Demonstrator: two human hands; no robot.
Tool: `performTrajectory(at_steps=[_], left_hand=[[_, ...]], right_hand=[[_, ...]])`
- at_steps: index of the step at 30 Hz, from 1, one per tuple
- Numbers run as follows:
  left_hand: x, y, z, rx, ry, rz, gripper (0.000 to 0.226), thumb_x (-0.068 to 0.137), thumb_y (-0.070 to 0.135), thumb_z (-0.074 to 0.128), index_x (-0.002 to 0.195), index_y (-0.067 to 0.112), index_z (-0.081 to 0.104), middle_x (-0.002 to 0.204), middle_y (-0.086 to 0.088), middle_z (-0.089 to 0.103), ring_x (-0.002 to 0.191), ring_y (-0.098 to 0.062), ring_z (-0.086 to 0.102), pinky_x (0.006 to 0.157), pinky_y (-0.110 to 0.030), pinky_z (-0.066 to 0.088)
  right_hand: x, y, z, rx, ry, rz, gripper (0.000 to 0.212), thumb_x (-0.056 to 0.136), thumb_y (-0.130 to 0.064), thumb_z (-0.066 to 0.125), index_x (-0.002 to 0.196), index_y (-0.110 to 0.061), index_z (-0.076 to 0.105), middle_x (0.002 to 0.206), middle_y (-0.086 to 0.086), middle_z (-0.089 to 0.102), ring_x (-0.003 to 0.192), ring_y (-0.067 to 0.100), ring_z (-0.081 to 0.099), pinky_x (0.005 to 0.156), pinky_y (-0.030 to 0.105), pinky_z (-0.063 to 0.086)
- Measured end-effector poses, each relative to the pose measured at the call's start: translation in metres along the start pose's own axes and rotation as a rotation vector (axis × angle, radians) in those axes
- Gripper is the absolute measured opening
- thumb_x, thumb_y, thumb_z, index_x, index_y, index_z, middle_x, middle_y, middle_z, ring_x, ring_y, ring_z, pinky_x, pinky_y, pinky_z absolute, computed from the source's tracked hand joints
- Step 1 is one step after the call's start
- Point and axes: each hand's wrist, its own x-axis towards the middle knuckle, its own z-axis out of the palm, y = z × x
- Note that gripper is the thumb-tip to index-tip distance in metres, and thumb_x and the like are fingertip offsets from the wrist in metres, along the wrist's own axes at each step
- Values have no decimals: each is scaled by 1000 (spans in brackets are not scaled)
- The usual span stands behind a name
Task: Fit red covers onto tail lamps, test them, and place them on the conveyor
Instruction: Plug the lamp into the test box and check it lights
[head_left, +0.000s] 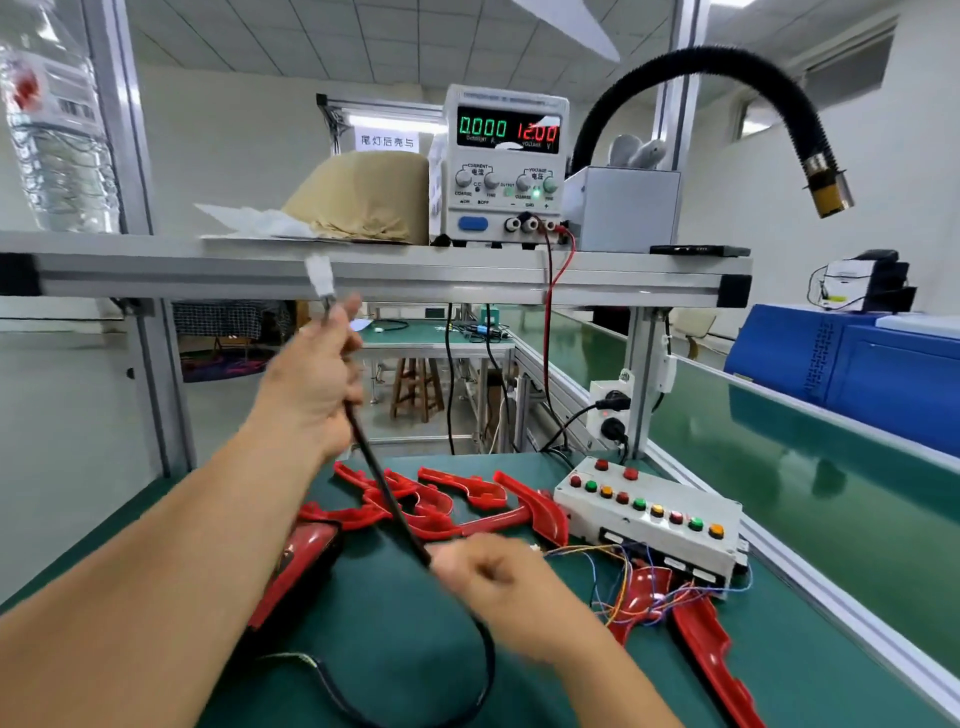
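My left hand (317, 384) is raised above the bench and pinches a black cable (387, 504) just below its white connector (319, 275). Lower down, my right hand (498, 587) grips the same cable, which then loops down to a tail lamp (296, 571) lying under my left forearm. Several red covers (441, 501) lie in a pile on the green mat behind my hands. Another red lamp part (711, 654) lies at the right, by the coloured wires (644, 582) of the test box (649, 514). Both hands are blurred.
A power supply (506, 166) on the overhead shelf (363, 270) reads 0.000 and 12.00, with red and black leads hanging down. The green conveyor (779, 447) runs along the right. A black flexible hose (727, 78) arches above, and a blue machine (852, 364) stands far right.
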Motion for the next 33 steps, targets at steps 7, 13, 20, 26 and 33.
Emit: performTrajectory(at_steps=[7, 13, 20, 26, 33], left_hand=[[-29, -12, -19, 613, -243, 747, 17, 94, 37, 51, 98, 26, 64, 71, 18, 50, 64, 6, 45, 60, -5, 35], [-50, -71, -38, 950, -391, 676, 43, 92, 57, 44, 125, 36, 62, 68, 0, 50, 68, -11, 47, 65, -33, 40], [-64, -105, -52, 1024, -368, 554, 47, 80, 69, 39, 89, 41, 76, 72, 24, 57, 71, -2, 43, 78, -32, 36], [-58, -121, -55, 1200, -361, 294, 48, 79, 71, 18, 71, 50, 61, 73, 8, 53, 91, -1, 43, 85, -32, 20], [-45, -138, -60, 1339, -248, 264, 52, 99, 53, 37, 55, 32, 55, 73, 10, 53, 95, -2, 38, 75, -30, 10]], right_hand=[[8, 39, -47, -335, 515, 149, 18, 96, -19, 54, 99, -25, 70, 99, -10, 64, 96, 12, 59, 80, 15, 38], [18, 61, -19, -1017, 254, 486, 44, 90, -24, 42, 134, -28, 46, 140, -8, 44, 140, 18, 27, 112, 52, 1], [21, 63, -16, -924, 362, 521, 23, 95, -35, 44, 106, -34, 64, 112, -11, 58, 120, 16, 44, 107, 48, 11], [11, 54, -22, -682, 595, 240, 10, 93, -48, 53, 92, -46, 63, 94, -24, 55, 103, 1, 46, 92, 34, 11], [8, 51, -20, -484, 580, -60, 11, 84, -35, 73, 90, -44, 73, 89, -31, 59, 100, -19, 42, 93, 22, 9]])
